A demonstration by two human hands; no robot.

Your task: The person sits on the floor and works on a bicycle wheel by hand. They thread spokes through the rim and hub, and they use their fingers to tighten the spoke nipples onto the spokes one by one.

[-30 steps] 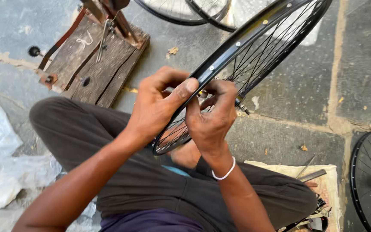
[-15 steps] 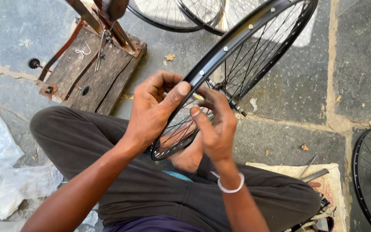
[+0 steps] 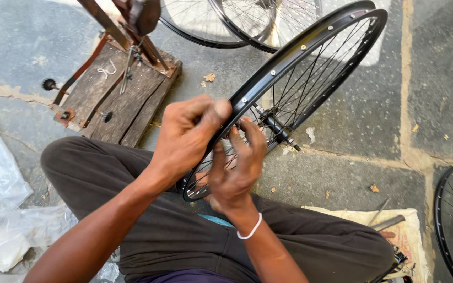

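Head view: 2 hands grip a black bicycle wheel rim [image 3: 289, 57] propped over the lap.
Left hand [image 3: 187, 139] clamps closed on the rim; right hand [image 3: 234, 167], fingers half curled, pinches among spokes [image 3: 315, 78] near the hub [image 3: 276, 127]. Probable risk: grip slips, wheel drops onto stone floor [image 3: 352, 173].

The left hand [image 3: 190, 139] hides part of the black rim [image 3: 310, 44], perhaps a spoke nipple too.

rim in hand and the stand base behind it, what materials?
Rim: looks like metal, glossy black finish, going by its sheen and silver spoke eyelets; which alloy can't be told. Stand base: weathered wood, matte grey-brown, with visible grain and cracks, and rusty metal fittings.
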